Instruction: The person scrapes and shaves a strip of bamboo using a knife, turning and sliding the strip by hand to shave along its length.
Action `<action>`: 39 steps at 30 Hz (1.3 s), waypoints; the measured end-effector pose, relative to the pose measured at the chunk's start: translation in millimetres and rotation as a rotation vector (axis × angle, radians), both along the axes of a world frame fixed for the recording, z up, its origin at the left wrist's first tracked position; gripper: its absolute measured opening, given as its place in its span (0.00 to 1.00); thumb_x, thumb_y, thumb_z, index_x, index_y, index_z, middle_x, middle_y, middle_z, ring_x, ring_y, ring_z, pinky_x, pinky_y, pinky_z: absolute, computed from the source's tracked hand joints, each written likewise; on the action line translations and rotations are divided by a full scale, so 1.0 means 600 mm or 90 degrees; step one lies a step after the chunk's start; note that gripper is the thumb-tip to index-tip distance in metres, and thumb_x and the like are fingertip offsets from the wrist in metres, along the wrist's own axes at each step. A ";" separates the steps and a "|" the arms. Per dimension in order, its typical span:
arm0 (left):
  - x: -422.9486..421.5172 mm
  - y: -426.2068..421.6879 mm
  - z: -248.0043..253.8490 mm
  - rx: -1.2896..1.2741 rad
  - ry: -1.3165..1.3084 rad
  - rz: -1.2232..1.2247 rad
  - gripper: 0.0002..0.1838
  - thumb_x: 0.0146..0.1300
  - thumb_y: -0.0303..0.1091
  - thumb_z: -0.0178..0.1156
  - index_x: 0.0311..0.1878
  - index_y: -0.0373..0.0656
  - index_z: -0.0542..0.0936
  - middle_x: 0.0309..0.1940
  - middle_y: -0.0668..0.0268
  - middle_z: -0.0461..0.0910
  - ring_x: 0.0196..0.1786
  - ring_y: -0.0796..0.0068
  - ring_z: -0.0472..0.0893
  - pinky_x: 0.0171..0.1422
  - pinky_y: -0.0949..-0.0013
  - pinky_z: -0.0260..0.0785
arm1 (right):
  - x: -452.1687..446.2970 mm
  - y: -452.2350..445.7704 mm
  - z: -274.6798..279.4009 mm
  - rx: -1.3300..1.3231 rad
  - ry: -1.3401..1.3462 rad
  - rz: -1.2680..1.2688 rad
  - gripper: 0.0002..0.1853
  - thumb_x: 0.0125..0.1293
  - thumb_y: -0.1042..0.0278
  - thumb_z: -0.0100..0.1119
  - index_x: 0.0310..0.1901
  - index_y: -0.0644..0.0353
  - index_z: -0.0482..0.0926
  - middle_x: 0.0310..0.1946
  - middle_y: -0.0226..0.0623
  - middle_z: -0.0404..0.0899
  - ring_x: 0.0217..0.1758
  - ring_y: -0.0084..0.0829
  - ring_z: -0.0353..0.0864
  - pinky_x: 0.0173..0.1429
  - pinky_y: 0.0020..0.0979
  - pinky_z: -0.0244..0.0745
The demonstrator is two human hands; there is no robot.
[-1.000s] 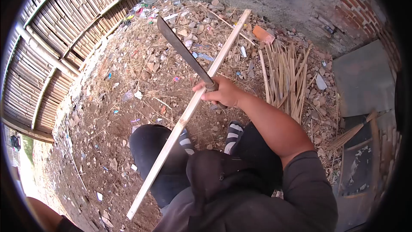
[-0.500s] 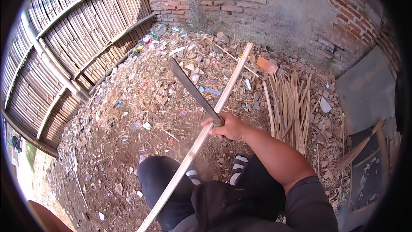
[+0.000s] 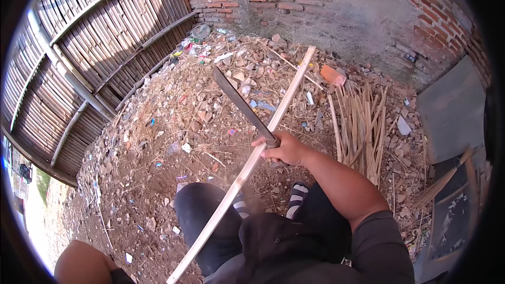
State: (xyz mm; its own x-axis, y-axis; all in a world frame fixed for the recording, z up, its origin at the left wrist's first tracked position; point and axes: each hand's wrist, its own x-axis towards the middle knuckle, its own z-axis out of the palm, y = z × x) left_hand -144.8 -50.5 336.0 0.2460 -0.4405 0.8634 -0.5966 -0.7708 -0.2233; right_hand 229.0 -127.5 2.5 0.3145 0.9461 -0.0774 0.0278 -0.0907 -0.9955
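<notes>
Machete (image 3: pixel 243 105) and wooden strip (image 3: pixel 239 181) cross in the right hand (image 3: pixel 288 149)

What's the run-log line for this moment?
right grip: closed on machete handle and wooden strip | left grip: out of view | blade: crossing strip, tip up-left | slat pile: on ground, right

"How does the ground (image 3: pixel 131 215) look?"

"Brown nearer the front, thickly strewn with stones (image 3: pixel 239 77) and dry straw (image 3: pixel 158 110) farther out."

"And what else lies on it?"

"A bundle of pale strips (image 3: pixel 364 129) on the right, with an orange brick piece (image 3: pixel 332 75) just past its far end and a white scrap (image 3: pixel 404 125) beside it."

"Anything by the far corner?"

"Crumpled litter (image 3: pixel 195 49), and a clear thing (image 3: pixel 200 32), perhaps a plastic bottle; it's too small to be sure."
</notes>
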 end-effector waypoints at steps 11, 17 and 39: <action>0.018 0.005 -0.068 -0.089 0.020 0.031 0.25 0.76 0.47 0.60 0.74 0.70 0.73 0.72 0.85 0.75 0.72 0.71 0.70 0.73 0.50 0.63 | -0.003 -0.005 0.005 0.007 -0.010 0.002 0.19 0.64 0.70 0.70 0.58 0.56 0.85 0.30 0.27 0.83 0.25 0.18 0.76 0.32 0.26 0.71; 0.023 0.001 -0.062 -0.087 0.010 -0.008 0.25 0.76 0.47 0.60 0.75 0.69 0.72 0.72 0.82 0.73 0.72 0.67 0.70 0.73 0.48 0.62 | 0.000 -0.005 0.013 -0.040 -0.035 -0.002 0.20 0.64 0.69 0.71 0.58 0.54 0.85 0.31 0.26 0.83 0.25 0.18 0.77 0.32 0.25 0.71; 0.054 0.012 -0.494 -0.259 0.590 0.643 0.42 0.54 0.50 0.78 0.64 0.34 0.72 0.54 0.47 0.78 0.58 0.44 0.80 0.62 0.49 0.74 | -0.015 -0.011 0.046 -0.058 -0.132 0.003 0.22 0.63 0.62 0.72 0.59 0.52 0.86 0.40 0.33 0.88 0.41 0.23 0.84 0.49 0.31 0.78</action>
